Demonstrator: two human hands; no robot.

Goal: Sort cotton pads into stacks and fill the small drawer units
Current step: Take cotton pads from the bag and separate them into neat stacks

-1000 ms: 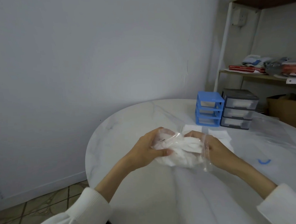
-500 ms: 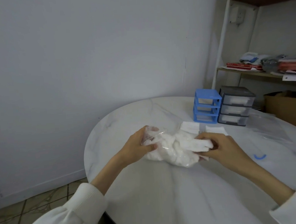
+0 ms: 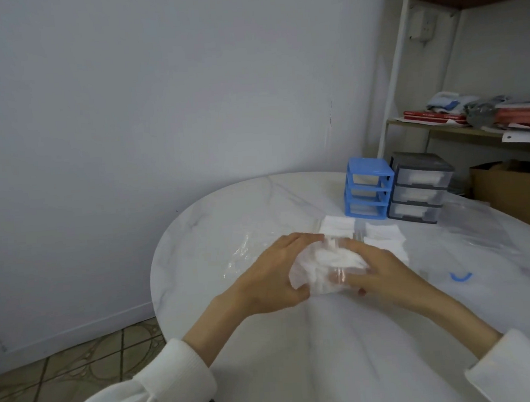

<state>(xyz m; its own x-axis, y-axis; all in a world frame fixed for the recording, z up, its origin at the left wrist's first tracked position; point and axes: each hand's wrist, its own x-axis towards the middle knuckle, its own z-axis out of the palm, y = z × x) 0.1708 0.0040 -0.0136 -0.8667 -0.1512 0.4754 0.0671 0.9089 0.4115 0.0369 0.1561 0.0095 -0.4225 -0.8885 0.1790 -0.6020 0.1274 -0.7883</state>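
Cupping a bundle of cotton pads (image 3: 323,267) at frame centre, the left hand (image 3: 273,275) and right hand (image 3: 384,271) curl their fingers around it on the table (image 3: 300,371).

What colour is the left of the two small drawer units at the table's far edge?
Blue: the small blue plastic three-drawer unit, seen clearly in the head view.

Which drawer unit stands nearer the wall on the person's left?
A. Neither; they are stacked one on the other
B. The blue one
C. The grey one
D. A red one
B: the blue unit stands on the table to the left of the grey unit, side by side with it, so it is the one nearer that wall.
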